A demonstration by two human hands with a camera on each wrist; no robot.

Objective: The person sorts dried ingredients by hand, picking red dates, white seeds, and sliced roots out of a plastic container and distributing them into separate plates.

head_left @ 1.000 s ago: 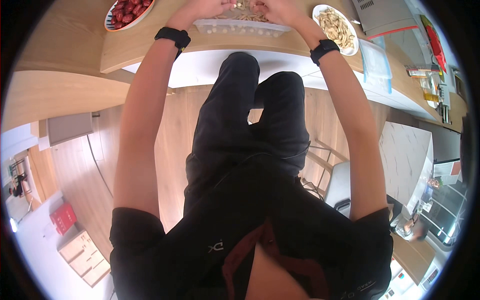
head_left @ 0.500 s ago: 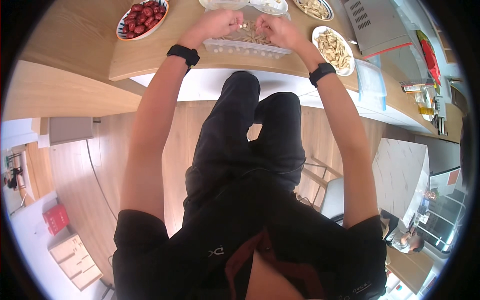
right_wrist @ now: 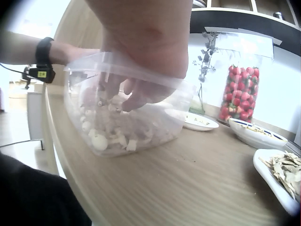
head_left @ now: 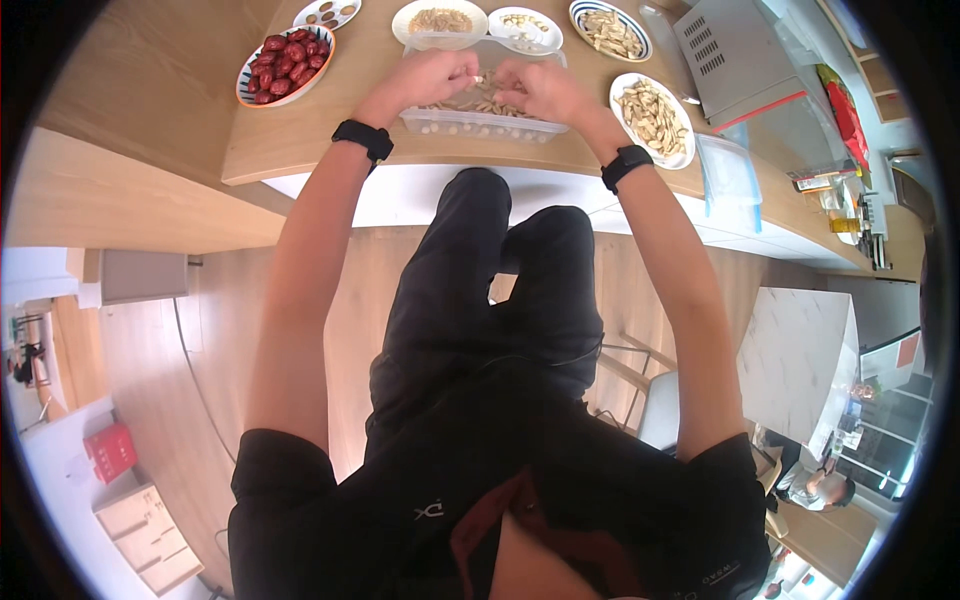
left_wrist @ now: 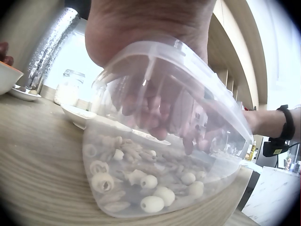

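A clear plastic box (head_left: 485, 128) stands near the table's front edge, holding pale round lotus seeds (left_wrist: 153, 204) and long tan pieces. My left hand (head_left: 435, 78) reaches over its left side and pinches a small white lotus seed (head_left: 478, 80) between thumb and fingertip. From the other side, my right hand (head_left: 545, 92) dips into the box with fingers bent down among the pieces. In the right wrist view, the thumb and fingers (right_wrist: 136, 101) of that hand show through the wall; I cannot tell whether they hold a piece.
A bowl (head_left: 243, 78) of red dates stands at the left. Behind the box are two white plates (head_left: 398, 22) with pale pieces. At the right are a blue-rimmed bowl (head_left: 632, 58) and an oval dish (head_left: 686, 152) of dried slices, beside a grey appliance (head_left: 735, 65).
The head view has tilted up, bringing the plates behind the box into sight. Both hands stay at the box, the left still pinching a white seed.
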